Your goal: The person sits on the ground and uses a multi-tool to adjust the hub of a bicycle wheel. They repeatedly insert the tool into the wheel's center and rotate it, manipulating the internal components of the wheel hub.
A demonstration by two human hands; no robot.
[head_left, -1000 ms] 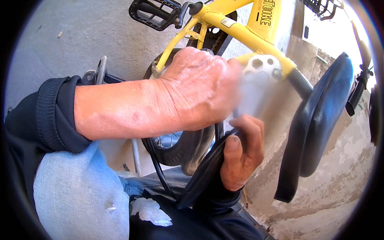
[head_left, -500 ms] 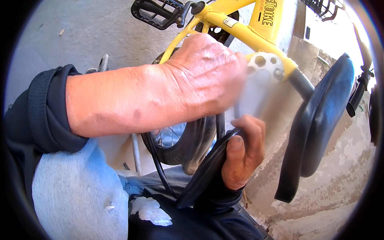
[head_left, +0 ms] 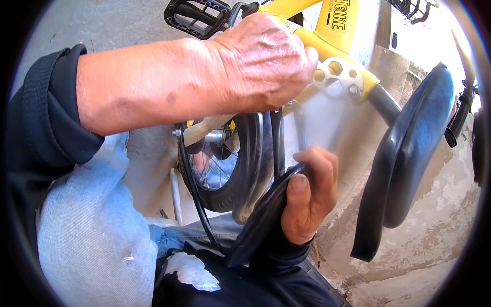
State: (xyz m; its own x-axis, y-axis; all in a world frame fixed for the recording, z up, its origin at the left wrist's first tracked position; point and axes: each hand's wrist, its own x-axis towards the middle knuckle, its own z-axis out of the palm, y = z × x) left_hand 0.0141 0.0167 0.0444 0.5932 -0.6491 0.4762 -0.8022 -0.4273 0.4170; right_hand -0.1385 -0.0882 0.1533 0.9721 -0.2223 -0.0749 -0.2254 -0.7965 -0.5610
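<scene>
My left hand reaches across from the left, its fingers curled over the yellow bicycle frame next to a white perforated bracket. Lower down, my right hand grips a black rubber inner tube that runs down toward my lap. The small rear wheel with its black tyre stands between the two hands, and a loop of the tube hangs beside it. What the left fingertips touch is hidden behind the hand.
A black saddle juts out at the right, close to my right hand. A black pedal sits at the top. A metal kickstand stands left of the wheel. My jeans-clad knee fills the lower left, above rough concrete ground.
My left hand has moved up and to the right along the frame, uncovering the wheel and the bracket. The right hand keeps its grip on the tube.
</scene>
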